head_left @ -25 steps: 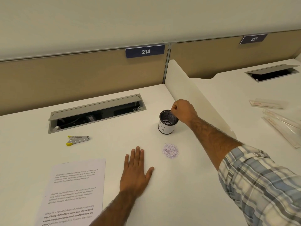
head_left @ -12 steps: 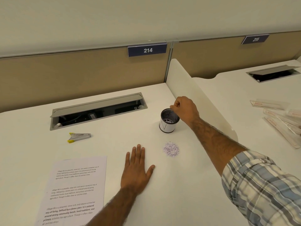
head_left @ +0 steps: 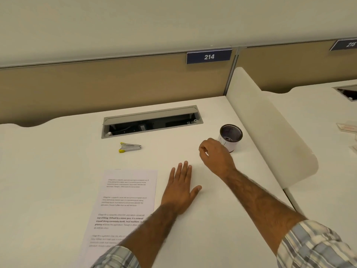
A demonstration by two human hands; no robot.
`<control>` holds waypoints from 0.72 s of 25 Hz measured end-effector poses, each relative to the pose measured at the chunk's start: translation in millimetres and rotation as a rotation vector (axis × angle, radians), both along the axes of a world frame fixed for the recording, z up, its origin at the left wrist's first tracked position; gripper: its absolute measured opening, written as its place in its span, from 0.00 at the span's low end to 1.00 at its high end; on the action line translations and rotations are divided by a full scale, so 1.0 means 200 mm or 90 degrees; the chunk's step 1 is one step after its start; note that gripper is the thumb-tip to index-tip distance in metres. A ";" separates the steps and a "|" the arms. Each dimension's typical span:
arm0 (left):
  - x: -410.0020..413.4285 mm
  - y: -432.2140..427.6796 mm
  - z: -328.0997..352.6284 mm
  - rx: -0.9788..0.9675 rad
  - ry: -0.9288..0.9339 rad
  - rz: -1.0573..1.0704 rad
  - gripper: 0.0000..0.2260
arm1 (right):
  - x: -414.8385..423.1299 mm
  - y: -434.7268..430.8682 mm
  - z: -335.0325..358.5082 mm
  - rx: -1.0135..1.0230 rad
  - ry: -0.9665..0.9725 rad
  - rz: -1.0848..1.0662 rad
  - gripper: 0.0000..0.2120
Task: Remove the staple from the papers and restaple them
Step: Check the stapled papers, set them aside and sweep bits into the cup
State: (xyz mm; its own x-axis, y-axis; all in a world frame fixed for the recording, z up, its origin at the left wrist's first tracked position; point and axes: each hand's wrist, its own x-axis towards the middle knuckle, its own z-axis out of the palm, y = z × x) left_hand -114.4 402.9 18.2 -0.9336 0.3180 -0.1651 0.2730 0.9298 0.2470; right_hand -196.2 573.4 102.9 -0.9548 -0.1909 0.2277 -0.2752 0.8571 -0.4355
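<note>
- Papers (head_left: 125,206) lie flat at the near left of the desk (head_left: 58,171), with their long axis running near to far. No staple can be made out in them.
- Left hand (head_left: 181,190) rests palm down just right of the papers' right edge, fingers straight and close together, holding nothing.
- Stapler (head_left: 129,147) lies just beyond the papers' far edge, apart from them, with its long axis left to right and its yellow tips to the left.
- Right hand (head_left: 214,157) is just near-left of the cup (head_left: 230,137), with its back to the camera and fingers curled under. I cannot tell whether it pinches anything.
- Judged from this, the stapler lies well to the left of the right hand, across bare desk. The left hand is much nearer the papers, so it would steady them.
</note>
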 end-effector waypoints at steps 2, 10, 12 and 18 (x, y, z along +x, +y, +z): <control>0.06 -0.23 0.04 -0.002 0.051 0.043 0.38 | 0.07 -0.13 -0.10 -0.017 -0.058 0.024 0.07; 0.56 -1.27 -0.06 -0.049 0.057 0.171 0.34 | 0.31 -0.75 -0.32 0.052 -0.287 0.102 0.23; 0.61 -1.37 -0.13 -0.057 0.071 0.130 0.31 | 0.35 -0.85 -0.32 0.086 -0.309 0.088 0.27; 0.63 -1.42 -0.21 -0.005 0.097 0.107 0.31 | 0.38 -1.04 -0.25 0.081 -0.369 -0.032 0.30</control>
